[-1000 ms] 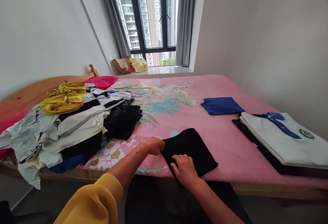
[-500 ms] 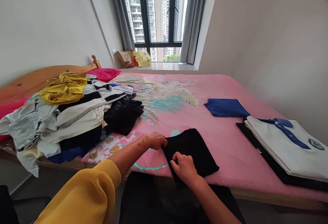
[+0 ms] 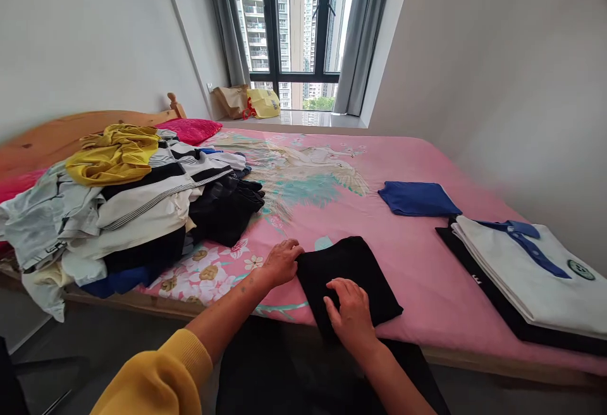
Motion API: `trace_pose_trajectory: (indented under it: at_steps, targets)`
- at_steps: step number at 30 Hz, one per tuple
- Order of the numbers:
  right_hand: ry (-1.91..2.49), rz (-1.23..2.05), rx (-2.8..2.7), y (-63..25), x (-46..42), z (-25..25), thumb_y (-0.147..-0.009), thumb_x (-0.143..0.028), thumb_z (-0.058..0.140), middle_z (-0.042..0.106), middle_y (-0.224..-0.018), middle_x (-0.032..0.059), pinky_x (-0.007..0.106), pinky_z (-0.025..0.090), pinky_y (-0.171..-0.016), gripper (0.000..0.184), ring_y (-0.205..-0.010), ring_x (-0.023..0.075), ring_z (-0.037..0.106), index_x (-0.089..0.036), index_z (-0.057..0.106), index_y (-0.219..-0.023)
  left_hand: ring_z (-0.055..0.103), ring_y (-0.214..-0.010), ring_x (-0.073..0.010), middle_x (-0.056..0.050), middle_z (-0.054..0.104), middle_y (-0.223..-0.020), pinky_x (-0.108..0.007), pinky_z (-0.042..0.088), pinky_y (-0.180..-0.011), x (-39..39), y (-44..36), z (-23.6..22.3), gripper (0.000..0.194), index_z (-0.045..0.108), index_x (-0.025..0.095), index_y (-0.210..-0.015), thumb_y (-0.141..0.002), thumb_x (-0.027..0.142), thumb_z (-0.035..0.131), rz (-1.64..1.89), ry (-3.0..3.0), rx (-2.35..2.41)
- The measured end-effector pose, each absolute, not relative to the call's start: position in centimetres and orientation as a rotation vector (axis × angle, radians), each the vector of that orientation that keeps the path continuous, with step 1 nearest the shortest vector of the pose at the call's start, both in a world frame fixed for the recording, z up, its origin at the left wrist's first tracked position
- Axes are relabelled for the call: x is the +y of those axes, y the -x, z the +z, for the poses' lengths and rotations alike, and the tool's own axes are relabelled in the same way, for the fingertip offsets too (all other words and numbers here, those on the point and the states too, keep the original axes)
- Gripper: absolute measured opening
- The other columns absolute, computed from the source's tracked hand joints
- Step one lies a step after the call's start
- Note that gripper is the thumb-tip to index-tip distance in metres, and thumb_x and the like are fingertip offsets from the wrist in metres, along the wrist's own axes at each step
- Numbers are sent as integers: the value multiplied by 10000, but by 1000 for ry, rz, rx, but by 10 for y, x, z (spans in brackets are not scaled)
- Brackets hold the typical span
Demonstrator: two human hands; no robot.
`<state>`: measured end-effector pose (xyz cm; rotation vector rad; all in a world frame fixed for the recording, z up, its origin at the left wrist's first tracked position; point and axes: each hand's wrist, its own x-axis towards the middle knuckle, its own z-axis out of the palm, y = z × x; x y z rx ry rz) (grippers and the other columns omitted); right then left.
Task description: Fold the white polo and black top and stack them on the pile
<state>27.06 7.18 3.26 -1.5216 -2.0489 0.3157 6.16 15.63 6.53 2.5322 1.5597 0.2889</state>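
Observation:
A folded black garment (image 3: 348, 263) lies on the pink bedspread near the bed's front edge, its lower end reaching over that edge. At its upper left corner rests my left hand (image 3: 283, 262), fingers stretched out and touching the cloth's edge; its thumb is hidden. My right hand (image 3: 351, 314) is over the garment's lower part, thumb and fingers apart and nothing between them. Whether its fingertips press on the cloth, I cannot tell.
A heap of loose clothes (image 3: 147, 212) covers the bed's left side, with a mustard garment (image 3: 114, 155) on top. To the right lie a folded blue garment (image 3: 420, 198) and a stack with a white polo shirt (image 3: 531, 276). Bags (image 3: 263, 104) stand on the windowsill.
My left hand has gone from pinching the garment's corner to lying with fingers extended at it. My right hand's fingers have spread and it has shifted slightly right. The view has shifted slightly.

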Motion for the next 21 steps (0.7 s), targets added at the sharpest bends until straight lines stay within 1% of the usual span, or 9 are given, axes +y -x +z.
trace_pose_trajectory:
  at_steps: [2, 4, 6, 8, 11, 13, 15, 19, 21]
  targets:
    - [1500, 253, -1943, -298, 67, 30, -845, -263, 483, 566, -1184, 71, 433, 281, -1010, 235, -1170, 231, 449, -220, 559, -1062, 506, -1061, -216, -100, 554, -1105, -342, 392, -921, 129, -66, 62, 264, 585, 176, -1025, -799, 132, 455, 515, -2413, 1613]
    - [1529, 207, -1776, -331, 61, 24, -846, -332, 486, 539, -1224, 85, 461, 277, -1031, 281, -1205, 249, 420, -216, 546, -1095, 548, -875, -173, -50, 592, -895, -291, 428, -800, 95, -74, 53, 148, 594, 188, -862, -845, 217, 450, 716, -2165, 1572]
    - [1606, 245, -1536, -363, 51, 15, -828, -403, 504, 526, -1230, 96, 464, 315, -1016, 351, -1193, 263, 429, -212, 534, -1121, 516, -675, -140, -6, 557, -688, -256, 411, -640, 60, -85, 37, 226, 569, 186, -705, -851, 330, 475, 722, -1842, 1483]
    - [1675, 428, -1244, -387, 38, 4, -795, -470, 534, 534, -1209, 104, 450, 375, -978, 420, -1143, 268, 476, -205, 526, -1121, 481, -592, -123, 9, 529, -607, -237, 376, -552, 29, -97, 18, 291, 563, 176, -649, -821, 407, 517, 661, -1499, 1406]
    - [1599, 882, -849, -400, 19, -11, -722, -535, 608, 560, -1173, 105, 409, 464, -897, 518, -1090, 269, 533, -195, 516, -1102, 503, -573, -124, -2, 573, -644, -209, 344, -457, 5, -117, -9, 290, 627, 169, -756, -702, 453, 654, 696, -1051, 1348]
    - [1487, 1126, -659, -395, 11, -15, -665, -535, 672, 579, -1162, 100, 387, 500, -853, 582, -1082, 271, 552, -192, 510, -1106, 549, -601, -143, -26, 616, -712, -197, 349, -419, 4, -130, -19, 399, 649, 164, -855, -593, 447, 749, 753, -839, 1342]
    - [1400, 1270, -533, -385, 8, -14, -633, -515, 716, 594, -1161, 98, 373, 509, -846, 625, -1076, 266, 567, -187, 505, -1122, 593, -635, -161, -55, 645, -769, -195, 384, -425, 9, -142, -23, 477, 647, 149, -894, -544, 441, 788, 814, -699, 1341]
    - [1256, 1444, -431, -365, 8, -6, -674, -464, 712, 602, -1183, 95, 350, 492, -892, 598, -1075, 237, 585, -179, 492, -1152, 652, -667, -168, -98, 676, -936, -211, 442, -480, 23, -162, -16, 485, 612, 148, -962, -626, 472, 746, 866, -465, 1284]
    - [1196, 1498, -421, -360, 9, -3, -715, -448, 682, 606, -1183, 94, 345, 491, -897, 571, -1076, 225, 589, -181, 473, -1175, 656, -646, -156, -92, 677, -958, -215, 453, -486, 27, -169, -11, 470, 585, 155, -1004, -664, 446, 730, 881, -373, 1258]
